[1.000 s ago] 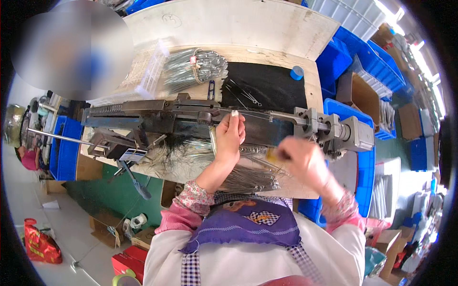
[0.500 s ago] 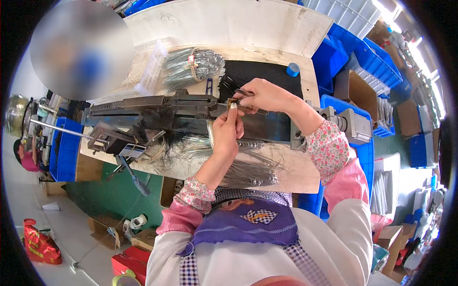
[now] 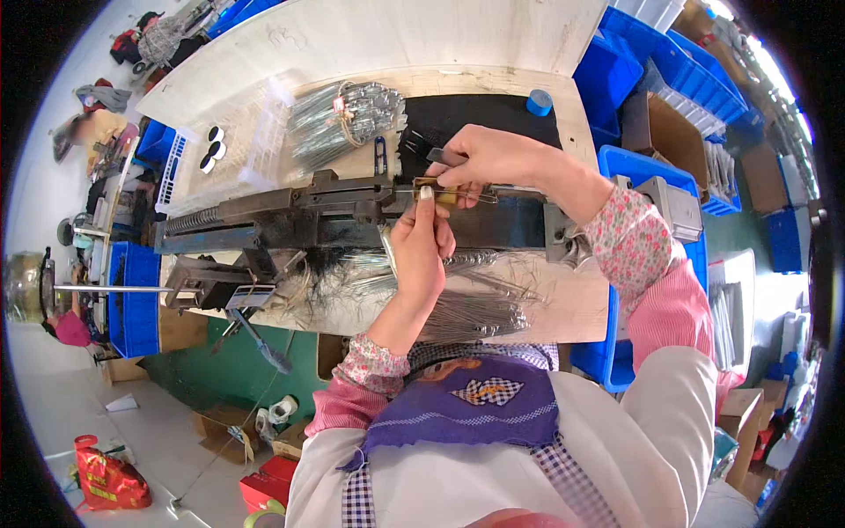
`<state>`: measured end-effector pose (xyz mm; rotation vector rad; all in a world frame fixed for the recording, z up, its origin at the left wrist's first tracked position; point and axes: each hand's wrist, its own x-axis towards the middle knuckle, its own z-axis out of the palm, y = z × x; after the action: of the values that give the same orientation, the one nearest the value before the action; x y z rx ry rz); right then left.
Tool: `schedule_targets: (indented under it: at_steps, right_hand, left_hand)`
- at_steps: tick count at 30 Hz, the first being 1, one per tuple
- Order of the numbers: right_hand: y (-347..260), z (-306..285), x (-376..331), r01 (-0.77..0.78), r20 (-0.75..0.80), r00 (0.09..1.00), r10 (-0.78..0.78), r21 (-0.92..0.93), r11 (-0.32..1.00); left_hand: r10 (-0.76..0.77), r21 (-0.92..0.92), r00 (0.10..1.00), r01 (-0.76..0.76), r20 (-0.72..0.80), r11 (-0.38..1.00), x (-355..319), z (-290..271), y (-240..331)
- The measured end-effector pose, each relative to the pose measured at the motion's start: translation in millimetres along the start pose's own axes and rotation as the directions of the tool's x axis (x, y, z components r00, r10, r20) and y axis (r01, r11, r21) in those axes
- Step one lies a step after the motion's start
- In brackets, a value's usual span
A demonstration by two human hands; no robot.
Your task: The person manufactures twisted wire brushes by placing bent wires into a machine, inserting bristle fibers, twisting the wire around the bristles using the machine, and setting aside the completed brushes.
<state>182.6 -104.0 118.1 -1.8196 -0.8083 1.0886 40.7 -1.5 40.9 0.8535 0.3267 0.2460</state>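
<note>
Both my hands meet over a long dark metal machine point(image 3: 308, 198) lying across the bench. My left hand point(image 3: 421, 251) is closed, its thumb pressed on a small brass-coloured piece point(image 3: 426, 183) at the machine's middle. From the right, my right hand point(image 3: 497, 163) pinches a small dark strip point(image 3: 445, 157) just above that piece; its lower fingers are curled beside my left thumb. A thin looped wire point(image 3: 482, 198) sticks out below the right fingers. Dark fibres lie on a black mat point(image 3: 519, 123) behind the hands. My fingers partly hide the contact point.
Bundled metal wires point(image 3: 330, 128) lie behind the machine near a clear plastic basket point(image 3: 268, 145). More loose wires point(image 3: 475, 317) lie along the bench's near edge. A blue round cap point(image 3: 539, 103) stands back right. Blue bins point(image 3: 607, 79) flank the bench; a bracket point(image 3: 211, 283) juts out at left.
The whole view has shifted slightly. My hands stay together at the same spot on the machine, and the looped wire below my right fingers shows more plainly.
</note>
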Motion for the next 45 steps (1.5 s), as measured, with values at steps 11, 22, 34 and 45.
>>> schedule_targets:
  at_steps: [11, 22, 34, 45]
  right_hand:
    - [10, -5, -8, 0.211, -0.087, 0.871, -0.483, -0.822, 0.529]
    - [2, 39, -18, 0.262, -0.485, 0.663, -0.570, -0.562, 0.784]
    - [6, 41, -15, 0.256, -0.311, 0.661, -0.683, -0.762, 0.595]
    - [6, 50, -8, 0.208, -0.265, 0.549, -0.793, -0.875, 0.437]
  left_hand:
    - [-0.205, -0.440, 0.927, 0.334, 0.315, 0.833, 5, -3, 22]
    - [-0.162, -0.545, 0.961, 0.262, 0.226, 0.796, -7, -12, 21]
    - [-0.040, -0.467, 0.937, 0.209, 0.347, 0.859, -3, -23, 16]
    - [-0.097, -0.515, 0.963, 0.218, 0.252, 0.829, -11, -18, 24]
